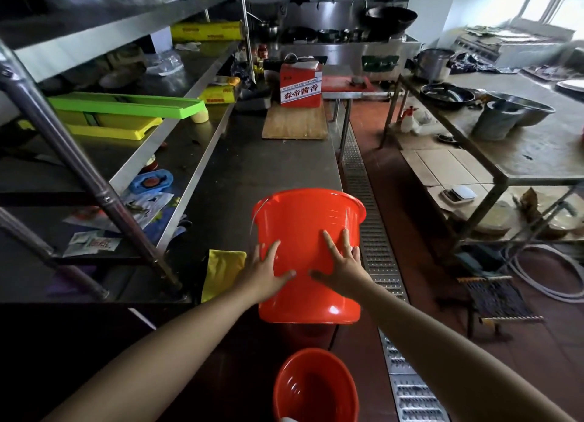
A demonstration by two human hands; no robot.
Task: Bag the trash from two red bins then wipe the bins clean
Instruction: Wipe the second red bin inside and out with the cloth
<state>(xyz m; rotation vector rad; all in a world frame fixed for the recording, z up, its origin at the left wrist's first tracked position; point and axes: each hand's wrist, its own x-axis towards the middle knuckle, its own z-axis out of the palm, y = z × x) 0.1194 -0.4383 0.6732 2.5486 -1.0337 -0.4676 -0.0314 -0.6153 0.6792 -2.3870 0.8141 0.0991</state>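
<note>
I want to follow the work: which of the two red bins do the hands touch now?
The upper red bin on the steel counter: both hands press spread fingers on its side. The lower red bin, nearest the camera, is untouched.

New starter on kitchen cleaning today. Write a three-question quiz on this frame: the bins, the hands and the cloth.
1. True or false: both hands, the left hand and the right hand, lie with spread fingers on the wall of the red bin on the counter.
2. Multiple choice: the yellow cloth lies A) inside the bin, B) on the steel counter to the left of the bin, C) on the floor drain grate.
3. Fill in: the second red bin stands lower down, nearer the camera, with its open mouth facing ____.

Key: 1 true; 2 B; 3 up.
</note>
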